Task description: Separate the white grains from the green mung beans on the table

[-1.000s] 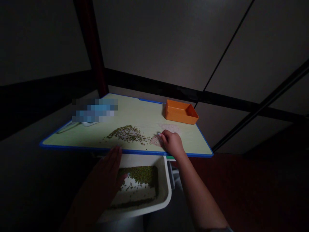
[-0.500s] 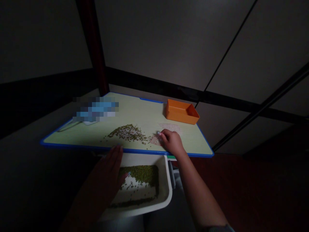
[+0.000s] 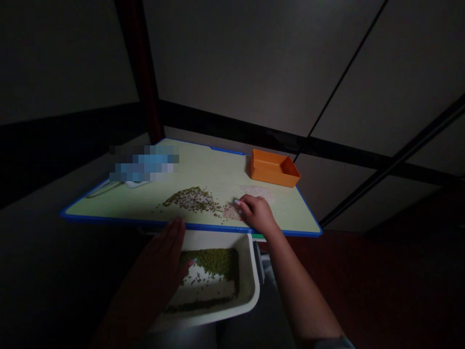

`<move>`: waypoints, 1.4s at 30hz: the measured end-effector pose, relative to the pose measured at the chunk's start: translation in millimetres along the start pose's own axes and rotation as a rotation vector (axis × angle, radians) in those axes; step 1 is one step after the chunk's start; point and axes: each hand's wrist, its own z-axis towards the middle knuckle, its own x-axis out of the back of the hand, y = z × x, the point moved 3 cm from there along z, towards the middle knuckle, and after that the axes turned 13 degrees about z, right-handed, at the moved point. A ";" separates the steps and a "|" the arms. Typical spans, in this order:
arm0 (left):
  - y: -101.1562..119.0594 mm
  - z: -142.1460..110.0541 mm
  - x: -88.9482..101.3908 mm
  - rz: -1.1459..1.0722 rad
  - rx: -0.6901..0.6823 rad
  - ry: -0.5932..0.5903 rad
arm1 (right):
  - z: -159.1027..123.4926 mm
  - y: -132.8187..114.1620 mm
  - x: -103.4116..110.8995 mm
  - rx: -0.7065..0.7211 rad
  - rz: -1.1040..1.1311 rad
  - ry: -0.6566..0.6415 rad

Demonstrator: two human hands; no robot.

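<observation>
My right hand (image 3: 257, 214) rests on the pale green table (image 3: 203, 169) near its front edge, fingers curled and fingertips on a small patch of pale grains (image 3: 231, 211). A scattered heap of green beans mixed with pale grains (image 3: 192, 198) lies just left of it. My left hand (image 3: 163, 264) lies flat with fingers stretched out along the left rim of a white tray (image 3: 250, 286) held below the table's edge. The tray holds green beans (image 3: 214, 261) heaped at its far side.
An orange box (image 3: 273, 168) stands at the table's far right corner. A second patch of pale grains (image 3: 257, 192) lies in front of it. A blurred-out object (image 3: 144, 164) and a thin cable (image 3: 98, 192) are at the table's left. A dark post (image 3: 140, 68) rises behind.
My right hand's fingertips have slid slightly left over the pale grains. The left hand and tray are almost unmoved.
</observation>
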 end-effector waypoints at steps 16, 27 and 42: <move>0.2 2.5 2.6 0.011 0.000 0.018 | -4.0 -3.1 0.6 -0.024 -0.093 -0.019; 0.7 2.3 1.4 -0.006 0.003 -0.006 | -7.9 -2.4 1.9 -0.071 -0.079 -0.031; 0.7 -1.6 -3.0 -0.029 0.023 -0.053 | -10.0 -12.9 -1.7 -0.018 -0.333 -0.033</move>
